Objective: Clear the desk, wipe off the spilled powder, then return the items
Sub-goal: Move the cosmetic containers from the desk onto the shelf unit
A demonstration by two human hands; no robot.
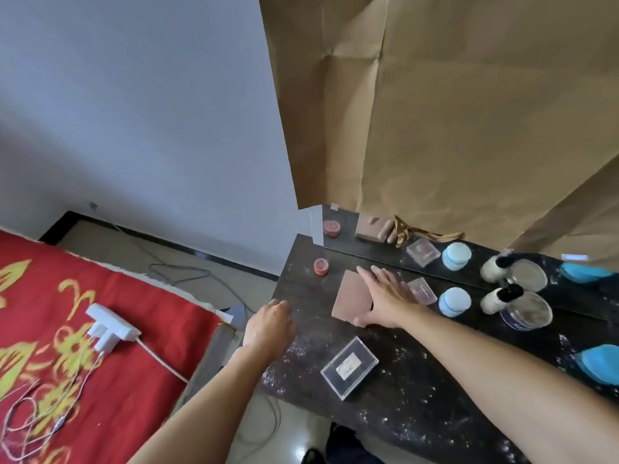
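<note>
- A dark desk (418,396) is speckled with spilled white powder (294,349), thickest near its left edge.
- The right hand (388,299) grasps a flat pink box (351,298) at the middle of the desk, fingers spread over its top and thumb at its near edge. Blur makes it hard to tell whether the box is lifted.
- The left hand (268,324) is released, with loosely bent fingers resting at the desk's left edge.
- A clear plastic case (349,367) lies nearer the person.
- A small red jar (321,266) stands to the left of the box.
- A blue-and-white jar (454,301) and a round tin (529,311) stand to the right.
- A mirror (368,252) behind them reflects these items.
</note>
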